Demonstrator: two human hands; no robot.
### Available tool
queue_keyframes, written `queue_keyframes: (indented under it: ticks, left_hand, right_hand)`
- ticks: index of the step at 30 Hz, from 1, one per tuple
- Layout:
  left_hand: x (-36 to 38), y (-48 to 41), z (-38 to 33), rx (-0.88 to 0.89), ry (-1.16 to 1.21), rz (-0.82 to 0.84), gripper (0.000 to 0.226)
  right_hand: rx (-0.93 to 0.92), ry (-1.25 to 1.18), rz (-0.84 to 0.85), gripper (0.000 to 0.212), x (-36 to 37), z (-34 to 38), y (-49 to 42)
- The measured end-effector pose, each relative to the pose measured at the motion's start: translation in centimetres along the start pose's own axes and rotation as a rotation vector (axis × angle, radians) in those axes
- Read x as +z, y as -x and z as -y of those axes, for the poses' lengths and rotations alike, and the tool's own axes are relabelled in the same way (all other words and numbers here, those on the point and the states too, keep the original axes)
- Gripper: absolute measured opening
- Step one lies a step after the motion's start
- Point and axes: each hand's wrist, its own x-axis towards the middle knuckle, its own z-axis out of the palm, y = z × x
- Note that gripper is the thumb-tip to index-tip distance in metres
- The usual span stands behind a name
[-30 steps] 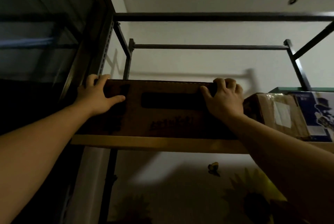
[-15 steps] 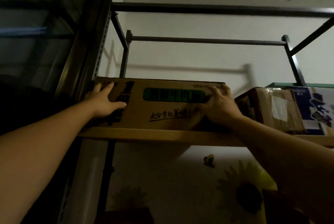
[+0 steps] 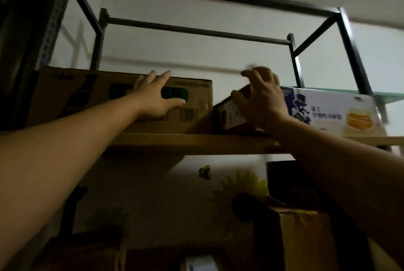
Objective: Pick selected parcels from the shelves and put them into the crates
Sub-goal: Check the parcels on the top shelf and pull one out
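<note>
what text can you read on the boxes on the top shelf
Nothing can be quoted for certain.
Brown carton, green label: characters blurred.
Brown carton, barcode and top-edge print: too small.
White and blue box: blue characters, blurred.
Dark box, white label: blurred.

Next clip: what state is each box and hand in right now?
Brown carton: closed, on the top shelf.
Left hand: open, flat on that carton.
Dark box: closed, beside it.
Right hand: fingers curled over that box, grip unclear.
Blue-and-white box: closed, on shelf.
</note>
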Motion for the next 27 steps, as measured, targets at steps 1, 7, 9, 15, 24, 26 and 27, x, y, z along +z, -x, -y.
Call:
queue_keyframes:
  ticks: [1, 7, 9, 15, 24, 26, 27]
  left_hand:
    - [0.9, -0.1, -1.7, 0.014, 0.005, 0.000, 0.088]
    - [5.5, -1.3, -10.9, 0.022, 0.193, 0.031, 0.084]
    - [6.7, -1.5, -13.1, 0.017, 0.286, 0.048, 0.080]
    - [8.0, -0.4, -16.2, -0.045, 0.624, 0.156, 0.061]
    - [6.7, 4.9, -15.7, 0.058, 0.741, 0.020, 0.046]
    - [6.9, 6.2, -15.5, 0.070, 0.789, -0.024, 0.035]
    - [7.0, 6.8, -15.4, 0.075, 0.841, -0.047, 0.027]
  right_hand:
    - [0.001, -0.003, -0.029, 0.058, -0.4, -1.1, -0.3]
    - [0.098, -0.030, 0.225, 0.068, -0.6, -6.8, -1.9]
    - [0.059, -0.056, 0.270, 0.067, -0.2, -7.5, -2.0]
    - [0.081, -0.304, 0.242, 0.046, -0.7, -7.9, -1.7]
    - [0.006, -0.340, 0.169, 0.049, -3.5, -6.5, 3.8]
    - [-0.016, -0.316, 0.170, 0.047, -3.8, -5.8, 5.3]
    - [-0.027, -0.306, 0.167, 0.047, -4.0, -5.6, 6.0]
